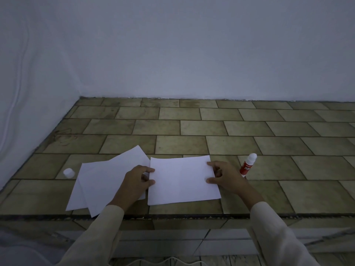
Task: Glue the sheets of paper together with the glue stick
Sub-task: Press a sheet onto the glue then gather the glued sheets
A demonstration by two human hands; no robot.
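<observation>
left hand (pixel 137 179): being rested at the left edge of the stack (pixel 183 180), thumb and fingers pinching that edge; closed on the paper. right hand (pixel 223 176): being held at the right edge of the same stack, fingers spread on top and thumb at the near corner; the edge is being pinched lightly. pale sleeves are being worn on both arms.

stack: white sheets, lying flat on the tiled ledge (pixel 249 146), near its front edge. a second edge is being shown along the bottom, so more than one sheet is judged to be lying here, probably already glued and now being squared up or pressed.

loose sheets (pixel 107 181): at least two, being kept fanned out to the left, partly under the left wrist, just beside the stack. these are judged to be still awaiting glue.

glue stick (pixel 247 165): red body, white tip, uncapped, lying tilted on the ledge just beside the right hand, not being touched.

cap (pixel 68 173): white, standing well apart on the far left, beyond the loose sheets.

progress: the task is being judged as partly done. remaining: the stick is to be picked up, glue is to be spread, the loose sheets are to be added one by one and pressed, and the cap is to be replaced.
</observation>
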